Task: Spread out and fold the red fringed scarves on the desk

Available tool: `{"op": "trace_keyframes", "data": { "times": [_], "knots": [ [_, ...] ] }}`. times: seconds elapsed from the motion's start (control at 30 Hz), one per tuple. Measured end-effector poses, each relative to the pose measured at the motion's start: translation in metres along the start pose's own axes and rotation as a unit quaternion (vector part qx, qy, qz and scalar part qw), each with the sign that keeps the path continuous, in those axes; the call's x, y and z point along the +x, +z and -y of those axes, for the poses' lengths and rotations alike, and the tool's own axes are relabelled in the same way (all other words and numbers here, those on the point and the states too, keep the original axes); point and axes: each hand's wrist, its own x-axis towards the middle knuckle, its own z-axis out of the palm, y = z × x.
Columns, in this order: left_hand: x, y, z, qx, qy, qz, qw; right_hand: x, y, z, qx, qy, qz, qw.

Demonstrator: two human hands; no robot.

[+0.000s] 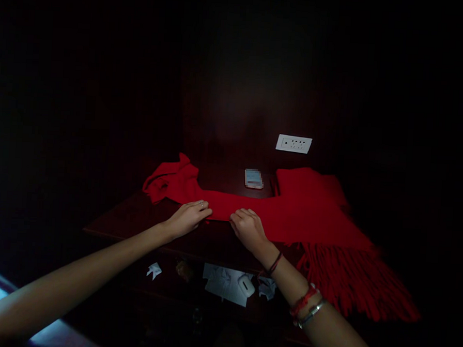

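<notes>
A long red scarf [291, 218] lies across the dark table, bunched up at its left end. On the right it spreads wide, and its fringe hangs over the front edge. My left hand [190, 216] pinches the near edge of the narrow middle stretch, close to the bunched part. A short way to its right, my right hand [248, 226] has its fingers curled on the same edge. Both hands are closed on the cloth, and the fingertips are partly hidden by it.
Behind the scarf a phone [253, 179] lies on the table [124, 217]. A white socket plate [294, 143] is on the wall. Below the tabletop are a sheet of paper [220, 284], a small white case [246, 286] and crumpled paper [154, 270]. The surroundings are very dark.
</notes>
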Motion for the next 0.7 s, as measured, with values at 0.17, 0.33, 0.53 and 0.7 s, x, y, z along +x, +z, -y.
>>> {"op": "trace_keyframes", "data": {
  "times": [0.17, 0.33, 0.53, 0.7],
  "knots": [
    [-0.007, 0.002, -0.001, -0.007, 0.029, -0.012, 0.999, -0.001, 0.008, 0.003, 0.031, -0.014, -0.01, 0.999],
    [-0.01, 0.002, 0.001, 0.004, 0.028, -0.031, 0.999, 0.001, 0.011, 0.004, 0.032, -0.035, -0.02, 0.999],
    [-0.014, 0.0, 0.005, 0.049, 0.086, -0.026, 0.995, -0.003, 0.013, 0.003, -0.006, -0.06, -0.004, 0.998],
    [-0.018, -0.003, 0.009, 0.051, 0.132, -0.013, 0.99, -0.007, 0.011, 0.004, -0.021, -0.096, -0.01, 0.995]
  ]
}}
